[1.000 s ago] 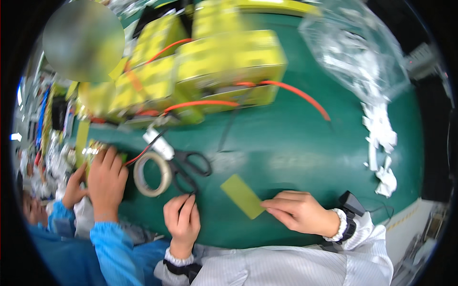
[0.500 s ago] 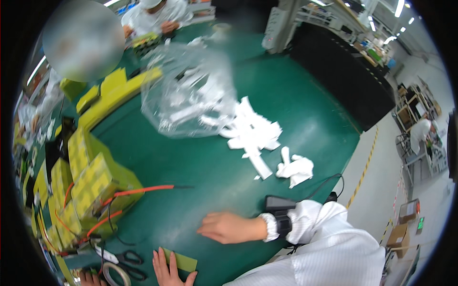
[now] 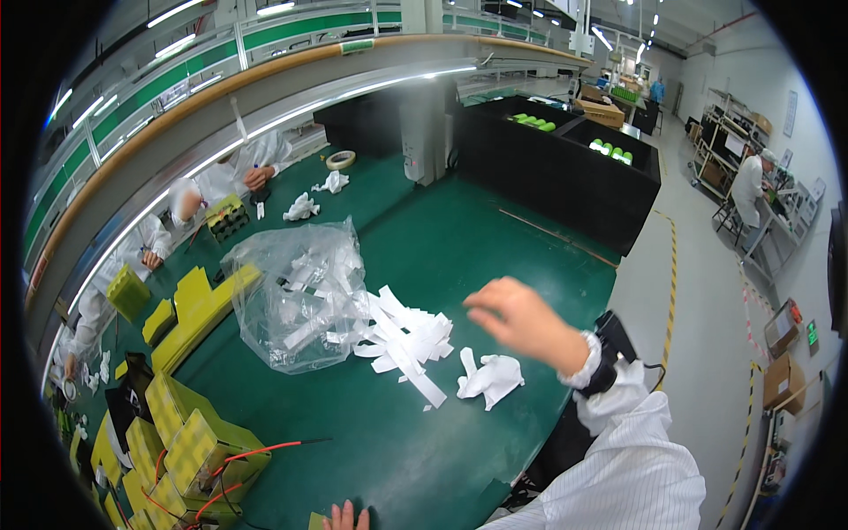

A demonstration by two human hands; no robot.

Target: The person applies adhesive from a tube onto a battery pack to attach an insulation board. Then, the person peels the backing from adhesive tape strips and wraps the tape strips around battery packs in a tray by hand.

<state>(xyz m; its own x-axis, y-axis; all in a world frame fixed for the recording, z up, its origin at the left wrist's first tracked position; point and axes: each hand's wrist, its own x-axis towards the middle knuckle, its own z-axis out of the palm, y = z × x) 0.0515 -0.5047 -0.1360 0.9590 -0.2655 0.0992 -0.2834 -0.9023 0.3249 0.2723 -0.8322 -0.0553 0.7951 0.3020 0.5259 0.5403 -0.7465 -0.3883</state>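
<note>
My right hand (image 3: 523, 321) is raised over the green table, fingers loosely bent and a little apart, with nothing seen in it. Below it lies a crumpled white paper (image 3: 491, 380). To the left of that is a heap of white paper strips (image 3: 408, 334), partly touching a clear plastic bag (image 3: 296, 296) with more strips inside. At the bottom edge only the fingers of my left hand (image 3: 345, 518) show, stretched out flat beside a yellow-green card (image 3: 316, 521); the rest of both is cut off.
Yellow-green wrapped battery packs (image 3: 205, 455) with red wires stand at the left. Black bins (image 3: 548, 190) with green cells border the far right side. A tape roll (image 3: 341, 160) lies at the back, near co-workers' hands (image 3: 259, 177). A lamp rail (image 3: 291, 113) arches over the far side.
The view has tilted up and turned, so the scissors and the near tape roll are out of sight. My right hand has lifted forward and right; my left hand sits lower in view.
</note>
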